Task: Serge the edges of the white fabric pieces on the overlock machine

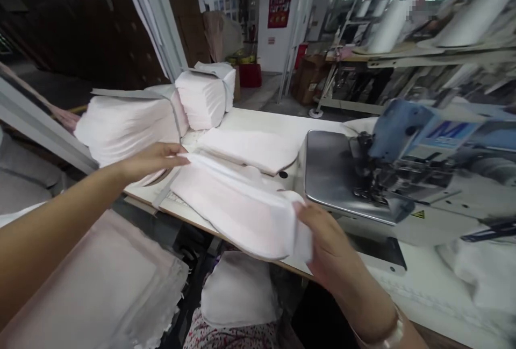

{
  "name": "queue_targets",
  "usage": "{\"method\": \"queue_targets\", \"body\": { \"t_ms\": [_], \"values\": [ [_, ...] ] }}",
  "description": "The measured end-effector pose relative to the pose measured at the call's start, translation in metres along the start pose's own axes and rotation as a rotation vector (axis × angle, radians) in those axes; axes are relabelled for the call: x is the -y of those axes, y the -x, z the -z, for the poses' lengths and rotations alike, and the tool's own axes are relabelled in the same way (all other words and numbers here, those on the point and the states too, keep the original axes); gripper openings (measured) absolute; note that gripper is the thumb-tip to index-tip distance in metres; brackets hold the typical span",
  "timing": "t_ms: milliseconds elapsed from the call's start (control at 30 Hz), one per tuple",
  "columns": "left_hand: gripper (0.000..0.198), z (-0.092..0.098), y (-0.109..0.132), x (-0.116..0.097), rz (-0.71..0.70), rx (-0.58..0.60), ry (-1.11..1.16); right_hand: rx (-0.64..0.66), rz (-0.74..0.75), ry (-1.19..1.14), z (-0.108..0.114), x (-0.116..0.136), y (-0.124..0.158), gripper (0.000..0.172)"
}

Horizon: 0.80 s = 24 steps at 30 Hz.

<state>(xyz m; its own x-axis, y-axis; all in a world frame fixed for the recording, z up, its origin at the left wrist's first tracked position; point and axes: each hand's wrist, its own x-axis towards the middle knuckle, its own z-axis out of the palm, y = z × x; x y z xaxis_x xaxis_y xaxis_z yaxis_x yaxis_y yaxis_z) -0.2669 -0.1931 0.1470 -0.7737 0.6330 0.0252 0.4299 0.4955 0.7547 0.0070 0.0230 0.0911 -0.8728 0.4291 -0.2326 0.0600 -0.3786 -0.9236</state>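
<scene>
A pale pink and white fabric piece (242, 212) stretches between my two hands, just above the front of the sewing table. Its left end is pinched in the fingers of my left hand (155, 161). My right hand (326, 241) grips the right end, where the cloth is folded over and blurred. Behind it, a flat stack of similar fabric pieces (253, 147) lies on the white tabletop. To the right stands a sewing machine (419, 155) with a blue head and a metal plate (330, 166); neither hand touches it.
Two strapped bundles of cloth, one nearer (129, 123) and one farther (205, 93), stand at the table's back left. More cloth (97, 284) is piled at lower left, and another piece (239, 290) rests on my lap. Thread cones (387, 26) stand on a rack at upper right.
</scene>
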Motion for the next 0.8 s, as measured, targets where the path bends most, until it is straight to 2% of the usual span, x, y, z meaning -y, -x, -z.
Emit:
{"method": "queue_targets", "body": {
  "t_ms": [67, 133, 200, 267, 333, 400, 467, 500, 567, 600, 667, 700, 767, 800],
  "values": [
    [0.031, -0.004, 0.006, -0.033, -0.065, 0.025, 0.151, 0.037, -0.071, -0.172, 0.017, -0.001, 0.022, 0.043],
    [0.027, -0.022, 0.016, -0.071, -0.118, 0.144, 0.275, 0.178, -0.155, -0.248, 0.033, -0.004, 0.037, 0.042],
    [0.024, -0.054, 0.028, -0.107, -0.155, 0.374, 0.184, 0.352, -0.155, -0.265, 0.040, -0.007, 0.041, 0.048],
    [0.018, -0.092, 0.037, -0.132, -0.295, 0.517, -0.073, 0.439, -0.076, -0.240, 0.040, -0.007, 0.040, 0.060],
    [0.014, -0.125, 0.043, -0.146, -0.423, 0.551, -0.281, 0.372, 0.041, -0.101, 0.036, -0.007, 0.038, 0.065],
    [0.013, -0.145, 0.046, -0.152, -0.469, 0.567, -0.340, 0.204, 0.183, 0.152, 0.035, -0.009, 0.037, 0.062],
    [0.015, -0.153, 0.049, -0.155, -0.453, 0.629, -0.272, 0.067, 0.292, 0.295, 0.036, -0.011, 0.040, 0.061],
    [0.015, -0.153, 0.051, -0.156, -0.434, 0.669, -0.216, 0.047, 0.312, 0.292, 0.037, -0.012, 0.041, 0.063],
    [0.013, -0.151, 0.053, -0.162, -0.386, 0.754, -0.133, 0.082, 0.289, 0.200, 0.038, -0.013, 0.046, 0.060],
    [0.014, -0.150, 0.054, -0.165, -0.365, 0.776, -0.123, 0.103, 0.267, 0.150, 0.038, -0.012, 0.048, 0.049],
    [0.020, -0.149, 0.054, -0.170, -0.339, 0.752, -0.159, 0.089, 0.240, 0.093, 0.038, -0.011, 0.050, 0.018],
    [0.023, -0.149, 0.053, -0.171, -0.327, 0.722, -0.177, 0.063, 0.231, 0.077, 0.038, -0.011, 0.051, 0.012],
    [0.027, -0.149, 0.051, -0.169, -0.271, 0.708, -0.124, -0.010, 0.218, 0.037, 0.040, -0.010, 0.051, 0.018],
    [0.028, -0.150, 0.050, -0.166, -0.222, 0.737, -0.052, -0.048, 0.213, 0.009, 0.042, -0.010, 0.051, 0.018]
  ]
}}
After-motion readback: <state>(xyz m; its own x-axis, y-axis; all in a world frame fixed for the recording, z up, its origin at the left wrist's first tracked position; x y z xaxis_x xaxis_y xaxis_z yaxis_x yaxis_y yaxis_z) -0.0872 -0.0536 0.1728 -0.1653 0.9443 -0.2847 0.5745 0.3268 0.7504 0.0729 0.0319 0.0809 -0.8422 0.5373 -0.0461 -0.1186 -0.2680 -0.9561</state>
